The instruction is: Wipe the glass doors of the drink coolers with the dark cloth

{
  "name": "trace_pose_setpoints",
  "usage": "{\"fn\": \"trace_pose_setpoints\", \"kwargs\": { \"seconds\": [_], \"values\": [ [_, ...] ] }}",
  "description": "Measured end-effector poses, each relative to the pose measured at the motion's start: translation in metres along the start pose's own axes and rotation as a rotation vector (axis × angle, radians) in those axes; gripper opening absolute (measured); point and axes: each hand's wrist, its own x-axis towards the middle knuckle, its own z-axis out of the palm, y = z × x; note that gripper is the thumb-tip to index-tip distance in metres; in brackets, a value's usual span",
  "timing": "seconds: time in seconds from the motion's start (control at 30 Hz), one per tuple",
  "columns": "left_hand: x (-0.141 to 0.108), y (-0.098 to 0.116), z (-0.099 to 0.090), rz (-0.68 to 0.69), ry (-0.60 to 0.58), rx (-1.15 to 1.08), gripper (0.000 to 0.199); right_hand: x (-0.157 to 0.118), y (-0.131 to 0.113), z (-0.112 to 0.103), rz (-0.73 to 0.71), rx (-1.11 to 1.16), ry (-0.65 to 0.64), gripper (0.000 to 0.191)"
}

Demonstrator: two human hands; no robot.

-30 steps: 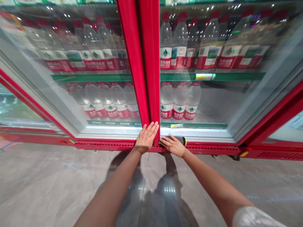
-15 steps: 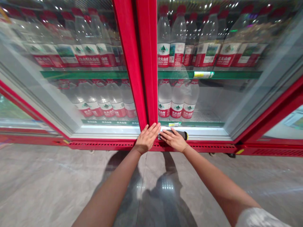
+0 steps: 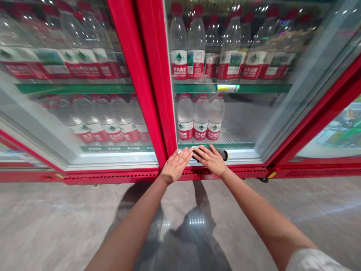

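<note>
My left hand (image 3: 177, 165) lies with its fingers stretched out, low on the red door frame (image 3: 156, 79) and the edge of the right glass. Its fingertips nearly meet those of my right hand (image 3: 211, 160). Beneath the right hand's spread fingers is a black, roughly cylindrical object (image 3: 225, 154) with a yellow ring at its right end. That hand presses it against the bottom of the right door; most of it is hidden, so its kind cannot be told. Behind the glass, close above, stand three large water bottles (image 3: 200, 118) with red and white labels.
More water bottles (image 3: 178, 45) fill the upper shelf, and others (image 3: 113, 120) stand behind the left door. Green shelf edges (image 3: 262, 89) cross the fridge. A red perforated base strip (image 3: 113, 175) runs just above the grey tiled floor (image 3: 70, 222). Another fridge (image 3: 338, 167) adjoins on the right.
My right hand and the black object have shifted right and slightly up along the door. My left hand has slid right, from the red frame towards the glass. The view has turned right.
</note>
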Motion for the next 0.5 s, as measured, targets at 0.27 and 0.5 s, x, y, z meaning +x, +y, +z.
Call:
{"fn": "trace_pose_setpoints", "kwargs": {
  "seconds": [0.27, 0.5],
  "values": [
    [0.017, 0.010, 0.010, -0.015, -0.028, -0.076, 0.086, -0.055, 0.023, -0.005, -0.049, -0.008, -0.113, 0.046],
    [0.042, 0.029, 0.016, 0.011, -0.049, -0.081, 0.087, -0.043, 0.054, -0.021, 0.147, -0.015, -0.021, 0.062]
  ]
}}
